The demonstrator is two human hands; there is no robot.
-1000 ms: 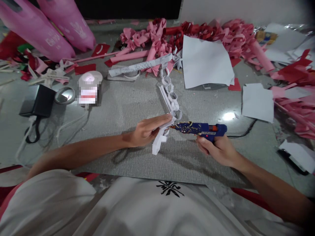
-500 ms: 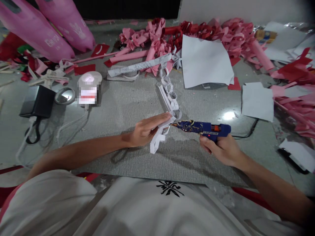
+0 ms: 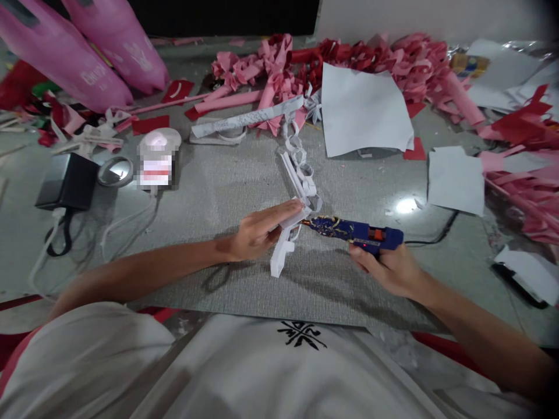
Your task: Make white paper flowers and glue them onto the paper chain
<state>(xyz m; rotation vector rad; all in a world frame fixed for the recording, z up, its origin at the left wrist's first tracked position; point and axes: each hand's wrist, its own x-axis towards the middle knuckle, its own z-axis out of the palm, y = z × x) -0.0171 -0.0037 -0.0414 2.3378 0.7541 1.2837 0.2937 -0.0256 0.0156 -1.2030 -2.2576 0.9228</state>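
Observation:
My right hand (image 3: 395, 270) is closed around the grip of a blue glue gun (image 3: 343, 228) with a small red light lit. Its nozzle points left, at or just beside a white paper piece (image 3: 293, 216) under my left fingertips. My left hand (image 3: 262, 230) grips this white paper, fingers pressed together over its top; the thumb is mostly hidden. A folded white paper strip (image 3: 280, 256) hangs below it. Beyond the hand, a chain of white paper loops (image 3: 301, 160) and a narrow folded strip (image 3: 292, 177) run up the table.
Pink and red paper cuttings (image 3: 371, 55) pile along the back. White sheets (image 3: 367, 110) lie in front of them. Two pink bottles (image 3: 65, 58), a black box (image 3: 67, 181) with a cable and a tape roll (image 3: 115, 171) are at left. The glue gun's cord (image 3: 437, 238) trails right.
The glue gun has shifted slightly left and down, its nozzle now closer to the paper. The hanging white strip has turned a little; my left hand has barely moved.

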